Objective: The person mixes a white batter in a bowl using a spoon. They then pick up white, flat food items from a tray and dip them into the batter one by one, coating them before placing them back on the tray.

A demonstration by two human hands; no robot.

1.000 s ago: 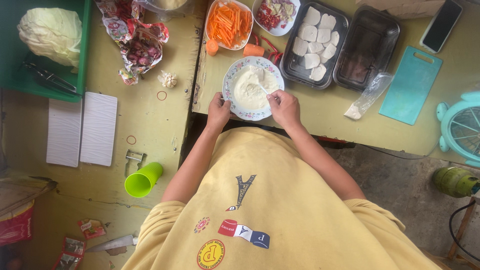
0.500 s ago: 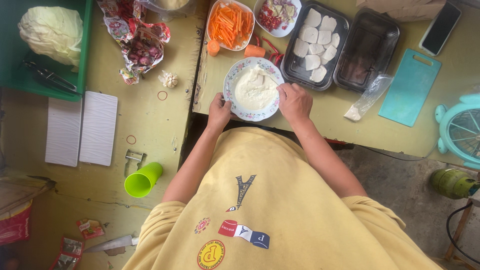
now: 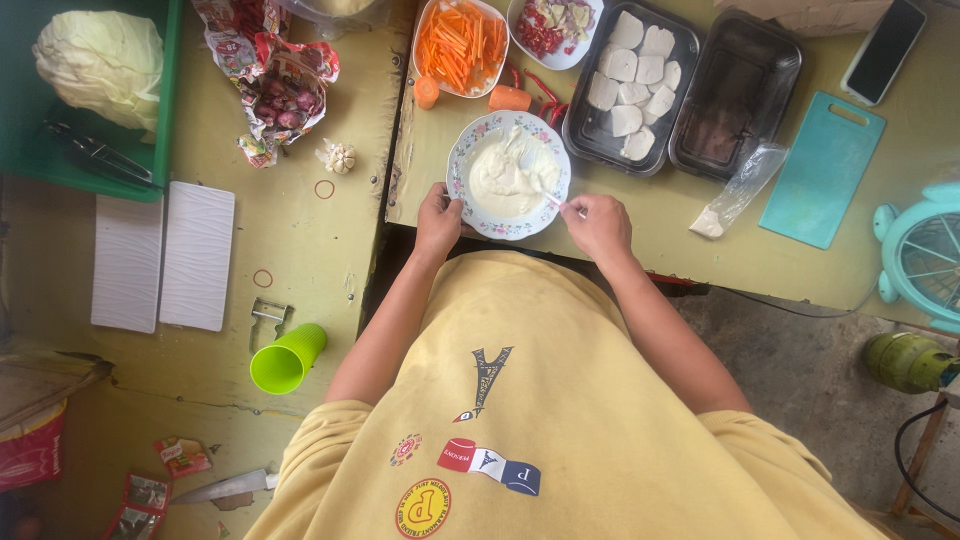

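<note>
White batter bowl (image 3: pixel 480 215) steadied; right hand (image 3: pixel 598 224) (with utensil) drawn back.

Olive-yellow surface (image 3: pixel 300 230) spreading across twelve o'clock, grey concrete floor (image 3: pixel 800 370) showing at four o'clock, soft daylight falling evenly, teal fan (image 3: pixel 925 255) sitting at three o'clock

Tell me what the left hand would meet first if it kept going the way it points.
The left hand already touches the bowl rim; going on, it would cross the white batter, then likely the carrot dish, though depth is unclear.
</note>
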